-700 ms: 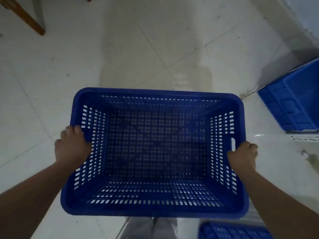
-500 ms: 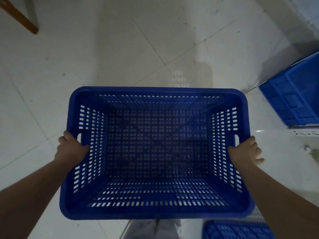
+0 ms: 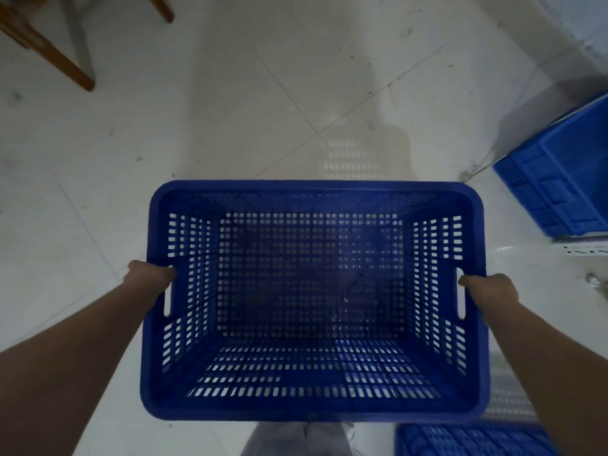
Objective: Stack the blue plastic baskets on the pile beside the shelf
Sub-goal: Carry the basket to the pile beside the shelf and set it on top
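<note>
A dark blue perforated plastic basket [image 3: 312, 187] hangs level above the white tiled floor, open side up and empty. My left hand [image 3: 149, 278] grips its left wall by the handle slot, and my right hand [image 3: 490, 287] grips the right wall by the other slot. Most of my fingers are hidden under the rim. Another blue basket [image 3: 473, 439] shows partly at the bottom right, below the one I hold.
A lighter blue solid-walled crate [image 3: 559, 179] stands at the right edge, with a white shelf part [image 3: 582, 249] just in front of it. Brown wooden furniture legs [image 3: 49, 51] stand at the top left. My grey trouser legs [image 3: 296, 439] show below the basket.
The basket has tipped more level and its far rim sits lower in view. My hands have slid down from over the rim to the handle slots. The wooden legs show more.
</note>
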A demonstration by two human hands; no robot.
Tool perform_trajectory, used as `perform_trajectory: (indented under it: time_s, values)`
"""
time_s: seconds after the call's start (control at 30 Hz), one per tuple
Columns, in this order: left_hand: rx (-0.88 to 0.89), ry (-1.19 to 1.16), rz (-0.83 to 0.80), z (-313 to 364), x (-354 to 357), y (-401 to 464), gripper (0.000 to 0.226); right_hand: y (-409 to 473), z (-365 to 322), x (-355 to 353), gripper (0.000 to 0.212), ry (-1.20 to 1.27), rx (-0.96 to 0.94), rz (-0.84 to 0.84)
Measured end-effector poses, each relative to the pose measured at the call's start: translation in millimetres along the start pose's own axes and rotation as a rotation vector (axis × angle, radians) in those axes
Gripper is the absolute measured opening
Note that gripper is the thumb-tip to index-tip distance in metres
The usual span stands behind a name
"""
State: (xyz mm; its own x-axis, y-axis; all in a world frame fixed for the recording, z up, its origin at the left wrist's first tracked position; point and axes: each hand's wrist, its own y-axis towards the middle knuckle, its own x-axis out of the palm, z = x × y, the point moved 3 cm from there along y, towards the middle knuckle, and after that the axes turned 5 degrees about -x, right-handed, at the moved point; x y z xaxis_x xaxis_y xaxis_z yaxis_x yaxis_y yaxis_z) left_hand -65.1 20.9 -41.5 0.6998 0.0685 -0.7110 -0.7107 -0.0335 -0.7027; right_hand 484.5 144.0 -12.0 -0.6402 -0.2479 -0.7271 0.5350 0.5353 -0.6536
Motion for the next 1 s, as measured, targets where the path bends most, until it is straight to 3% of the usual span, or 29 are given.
perform_trajectory:
  time_s: [0.17, 0.3, 0.43, 0.53, 0.77, 1.0]
  values:
    - [0.053, -0.042, 0.013, 21, -22, -67, 0.052, -18, 17, -35, 0.042, -0.025, 0.045, -0.005]
    - [0.153, -0.117, -0.001, 50, -33, -103, 0.05, -24, 21, -67, 0.043, -0.011, 0.059, 0.057]
    - [0.279, -0.098, 0.034, 85, -37, -142, 0.056, -20, 29, -106, 0.025, -0.004, 0.048, 0.103]
    - [0.364, -0.051, 0.077, 109, -29, -174, 0.063, -10, 45, -133, 0.025, 0.025, 0.063, 0.16]
    - [0.517, 0.14, 0.06, 160, 33, -245, 0.048, 23, 114, -191, 0.059, 0.079, 0.206, 0.207]
    - [0.658, 0.267, -0.003, 190, 127, -343, 0.045, 55, 195, -273, 0.048, 0.075, 0.255, 0.229]
